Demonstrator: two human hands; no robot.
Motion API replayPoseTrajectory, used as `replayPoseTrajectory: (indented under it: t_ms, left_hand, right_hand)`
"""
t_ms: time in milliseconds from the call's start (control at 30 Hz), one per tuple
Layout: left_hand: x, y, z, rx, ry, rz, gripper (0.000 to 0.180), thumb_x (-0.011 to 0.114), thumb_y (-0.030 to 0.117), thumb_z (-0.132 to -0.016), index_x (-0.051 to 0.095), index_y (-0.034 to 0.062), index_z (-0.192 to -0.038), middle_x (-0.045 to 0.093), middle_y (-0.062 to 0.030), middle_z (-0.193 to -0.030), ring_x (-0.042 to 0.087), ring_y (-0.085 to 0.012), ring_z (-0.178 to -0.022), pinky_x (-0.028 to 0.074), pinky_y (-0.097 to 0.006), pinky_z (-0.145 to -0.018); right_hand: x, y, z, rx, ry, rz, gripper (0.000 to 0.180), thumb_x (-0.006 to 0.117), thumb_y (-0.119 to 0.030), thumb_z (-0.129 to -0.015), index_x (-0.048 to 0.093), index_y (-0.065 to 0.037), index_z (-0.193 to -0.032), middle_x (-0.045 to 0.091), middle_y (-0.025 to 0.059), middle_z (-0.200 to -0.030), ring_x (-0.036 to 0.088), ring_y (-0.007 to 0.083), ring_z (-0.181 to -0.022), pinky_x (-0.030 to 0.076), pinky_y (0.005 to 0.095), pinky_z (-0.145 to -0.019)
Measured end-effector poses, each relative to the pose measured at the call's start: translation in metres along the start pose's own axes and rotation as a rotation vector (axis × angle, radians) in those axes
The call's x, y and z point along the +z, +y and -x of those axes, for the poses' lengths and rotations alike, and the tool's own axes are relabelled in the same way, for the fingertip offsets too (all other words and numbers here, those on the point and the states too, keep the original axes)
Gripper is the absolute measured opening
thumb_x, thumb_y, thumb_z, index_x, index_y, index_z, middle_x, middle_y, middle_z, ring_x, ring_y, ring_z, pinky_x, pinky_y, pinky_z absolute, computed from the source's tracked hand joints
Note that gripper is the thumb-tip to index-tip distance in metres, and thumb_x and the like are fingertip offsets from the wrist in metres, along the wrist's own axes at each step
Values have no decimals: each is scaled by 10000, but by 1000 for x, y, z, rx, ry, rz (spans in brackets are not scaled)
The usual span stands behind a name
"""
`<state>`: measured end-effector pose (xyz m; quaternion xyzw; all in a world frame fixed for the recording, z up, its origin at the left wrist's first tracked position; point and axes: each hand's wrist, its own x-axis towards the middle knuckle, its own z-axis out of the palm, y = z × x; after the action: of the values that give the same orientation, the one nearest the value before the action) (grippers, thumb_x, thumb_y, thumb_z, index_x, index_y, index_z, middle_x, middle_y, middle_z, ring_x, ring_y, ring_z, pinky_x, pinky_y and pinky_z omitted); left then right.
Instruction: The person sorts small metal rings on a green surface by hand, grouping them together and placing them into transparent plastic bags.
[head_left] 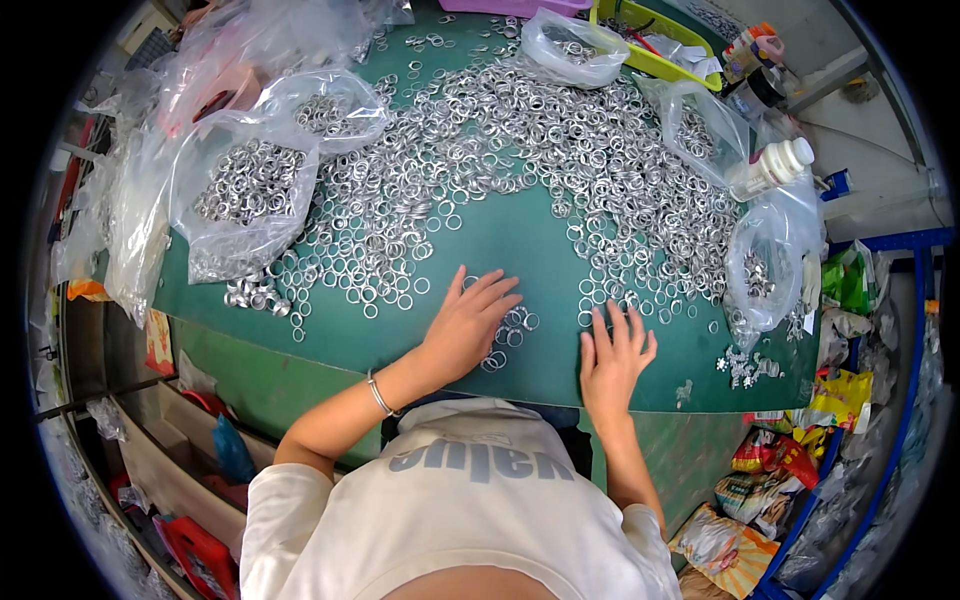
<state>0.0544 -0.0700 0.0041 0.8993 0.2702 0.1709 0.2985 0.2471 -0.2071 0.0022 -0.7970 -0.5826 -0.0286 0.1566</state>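
Observation:
A wide pile of silver metal rings arcs across the green tabletop. My left hand lies over a small group of rings near the table's front edge, fingers stretched out and pointing up to the right. Some of those rings are hidden under the palm. My right hand rests with spread fingers at the lower edge of the right part of the pile, its fingertips next to a few loose rings. Neither hand visibly grips anything.
Clear plastic bags of rings stand at the left, with more at the back and right. A white bottle lies at the right by a bag. Small star-shaped pieces sit near the right corner. A yellow-green basket is at the back.

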Motion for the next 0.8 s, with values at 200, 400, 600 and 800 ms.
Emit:
replayPoseTrajectory:
  t_ms: [200,400,600,800]
  left_hand:
    - [7,6,1,12,2,-12,426,582,-51,-795,579,60,-1206,521,-98,-1343,436,-314,-1301,229,-592,-1106]
    - [16,23,6,176,-67,36,386,616,-2,-801,596,45,-1184,521,-100,-1339,437,-305,-1302,234,-606,-1098]
    - [24,19,9,269,-104,-70,306,648,25,-804,635,26,-1110,546,-98,-1307,454,-303,-1289,232,-614,-1096]
    - [20,17,9,203,-52,24,355,645,27,-816,604,33,-1168,542,-99,-1313,447,-308,-1293,226,-617,-1096]
  right_hand:
    - [-3,-37,17,-34,-147,-117,444,615,-221,-873,543,-30,-1268,396,133,-1444,305,380,-1351,179,630,-1045]
    - [-4,-3,2,141,133,-63,393,594,-234,-898,568,-82,-1260,444,128,-1390,330,385,-1325,185,620,-1048]
    - [-3,-4,4,163,25,118,394,613,-261,-882,590,-83,-1233,457,131,-1358,344,391,-1306,179,653,-1041]
    - [-5,-22,14,-10,-119,-128,403,617,-265,-878,583,-87,-1237,461,121,-1357,346,379,-1313,173,658,-1041]
